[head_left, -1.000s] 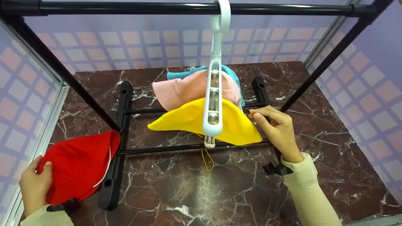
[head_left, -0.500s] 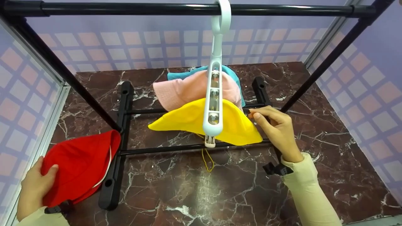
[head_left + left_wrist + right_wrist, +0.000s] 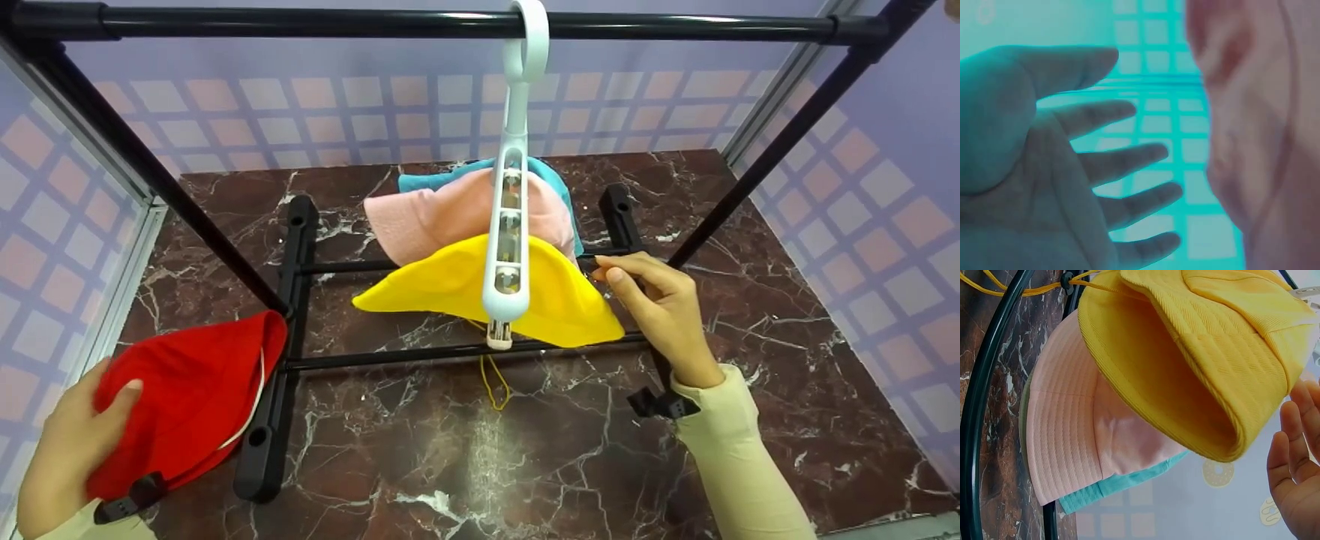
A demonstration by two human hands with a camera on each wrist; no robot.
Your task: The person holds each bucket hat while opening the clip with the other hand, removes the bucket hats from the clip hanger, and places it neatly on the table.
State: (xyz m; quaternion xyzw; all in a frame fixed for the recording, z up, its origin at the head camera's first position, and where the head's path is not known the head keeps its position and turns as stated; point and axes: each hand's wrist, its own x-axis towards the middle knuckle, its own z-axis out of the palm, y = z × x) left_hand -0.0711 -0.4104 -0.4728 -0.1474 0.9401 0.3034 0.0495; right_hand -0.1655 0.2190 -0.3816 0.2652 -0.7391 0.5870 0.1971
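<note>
A red bucket hat (image 3: 187, 390) with a white cord lies at the left, partly over the rack's foot. My left hand (image 3: 71, 442) is beside its left side; in the left wrist view the fingers (image 3: 1129, 163) are spread, with a gap between them and the hat. A yellow bucket hat (image 3: 442, 277), a pink hat (image 3: 420, 217) and a blue hat (image 3: 562, 184) hang in a row from a white hanger (image 3: 506, 300). My right hand (image 3: 660, 307) is by the yellow hat's right side, fingers relaxed (image 3: 1292, 422); whether they touch it is unclear.
The hanger hooks over the black rack's top bar (image 3: 337, 24). Slanted posts (image 3: 172, 187) and lower bars (image 3: 390, 356) frame the hats. A yellow cord (image 3: 495, 386) dangles below the hanger. Tiled-pattern walls (image 3: 315, 105) enclose the marbled surface (image 3: 420, 465).
My left hand has loosened from the red hat, its thumb lifting and the hand shifting down and left. My right hand and the hanging hats stay nearly still.
</note>
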